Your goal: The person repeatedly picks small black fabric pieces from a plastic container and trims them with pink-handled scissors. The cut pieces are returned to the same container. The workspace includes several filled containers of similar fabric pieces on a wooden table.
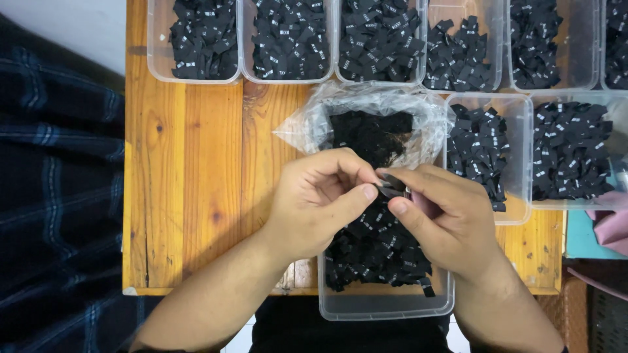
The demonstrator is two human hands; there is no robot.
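Head view: at far left we see a dark blue plaid cloth (52, 196) lying beside the orange knotty wooden tabletop (190, 189), whose planks show grain and dark knots. Along the far edge runs a row of clear plastic rectangular tubs (196, 40), each heaped with small black woven labels bearing white marks. At centre a crinkled clear plastic bag (366, 108) lies open with a dense block of black labels inside. In front of it our left hand (314, 202) and right hand (451, 219) meet above a clear plastic tub (386, 304) at the near edge, loosely filled with black labels. Both sets of fingers are pinched on one small black woven label (391, 185), held between the thumbs and forefingers just above that tub. To the right stand two more clear tubs (523, 163) of black labels, and a pink cloth (611, 225) lies at the far right.
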